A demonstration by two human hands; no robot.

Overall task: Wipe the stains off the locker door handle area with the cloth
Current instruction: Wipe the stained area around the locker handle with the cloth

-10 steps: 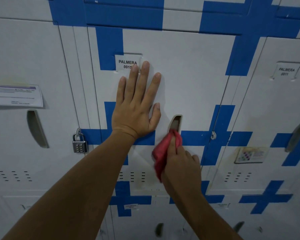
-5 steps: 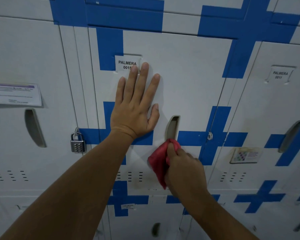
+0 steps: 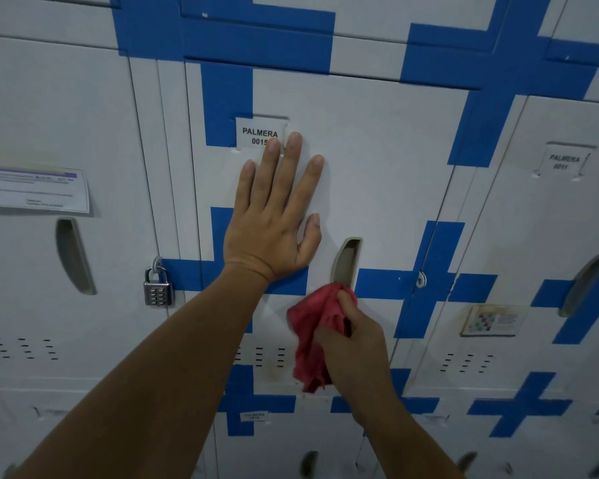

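Observation:
The middle locker door (image 3: 377, 160) is white with blue tape crosses and a label reading PALMERA 0015 (image 3: 258, 135). Its recessed handle slot (image 3: 347, 261) sits right of centre, greyish inside. My left hand (image 3: 274, 216) lies flat on the door, fingers spread, just left of the slot. My right hand (image 3: 355, 344) grips a bunched red cloth (image 3: 312, 340) and presses it against the door directly below the slot, the cloth's top touching the slot's lower end. Brownish marks show near the vent slits (image 3: 260, 356) below.
A combination padlock (image 3: 157, 288) hangs on the left edge of this door. The left locker carries a paper notice (image 3: 32, 190) and its own handle slot (image 3: 73, 255). The right locker has a label (image 3: 564, 161), a sticker (image 3: 493, 319) and a handle (image 3: 585, 285). More lockers run below.
My right hand with the cloth slid down from the slot's lower end to just beneath it. My left hand stayed flat on the door.

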